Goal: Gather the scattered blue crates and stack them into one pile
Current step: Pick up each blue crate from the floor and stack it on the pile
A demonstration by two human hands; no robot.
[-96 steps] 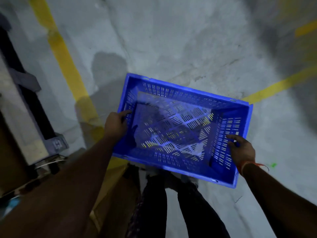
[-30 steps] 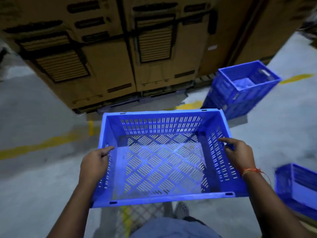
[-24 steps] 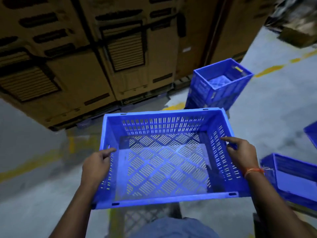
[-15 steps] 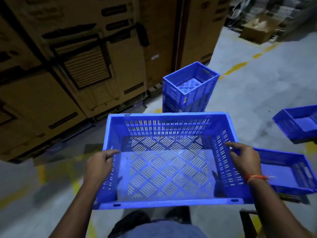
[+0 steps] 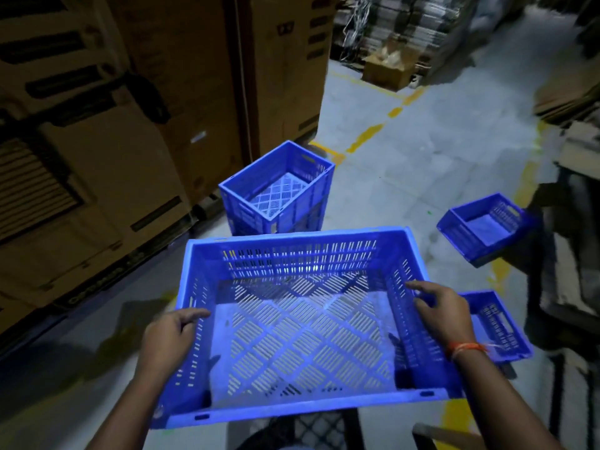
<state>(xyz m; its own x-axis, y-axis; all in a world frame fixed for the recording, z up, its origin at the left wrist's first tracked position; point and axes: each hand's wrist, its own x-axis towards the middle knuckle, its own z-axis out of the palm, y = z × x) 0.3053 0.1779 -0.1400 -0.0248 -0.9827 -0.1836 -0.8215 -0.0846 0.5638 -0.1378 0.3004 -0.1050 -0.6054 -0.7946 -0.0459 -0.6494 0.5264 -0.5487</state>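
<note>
We carry the empty crate [image 5: 302, 323], left hand [image 5: 167, 341] and right hand [image 5: 443, 315] gripping opposite short walls. It looks rigid, light, slotted plastic; rims give the surest hold.

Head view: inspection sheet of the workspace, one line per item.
Surface: grey concrete floor with yellow painted lines.
Job's things: carried crate held level, empty; crate stack ahead by the boxes; far loose crate and near loose crate on the floor to the right.
Clutter: small open carton far down the aisle.
Hands: left hand grips the carried crate's left wall; right hand grips its right wall.
Cables: nothing seen for certain.
Surroundings: tall cardboard boxes on the left; wrapped stacked goods at the back; dim light.
</note>
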